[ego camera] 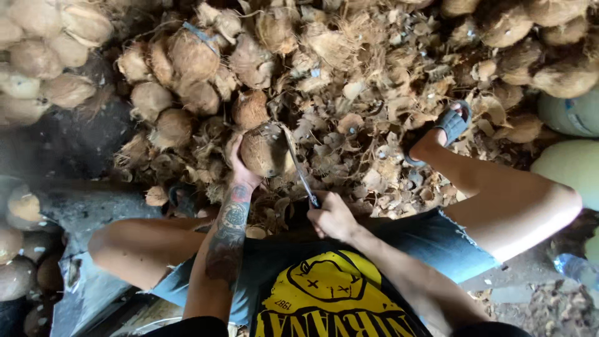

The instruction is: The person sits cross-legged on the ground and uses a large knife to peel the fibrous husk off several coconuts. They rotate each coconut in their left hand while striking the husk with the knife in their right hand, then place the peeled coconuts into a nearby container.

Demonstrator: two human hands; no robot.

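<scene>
My left hand (239,168) grips a brown husked coconut (262,150), held out in front of my knees. My right hand (332,217) is closed around the handle of a curved metal blade (296,161). The blade's tip rests against the top right of the coconut. I sit with my legs spread, and my right foot wears a grey sandal (450,123).
A heap of coconut husk scraps (368,118) covers the ground ahead. Several husked coconuts (181,81) lie at upper left, more (543,43) at upper right. Pale green coconuts (571,159) sit at right. A plastic bottle (577,267) lies at lower right.
</scene>
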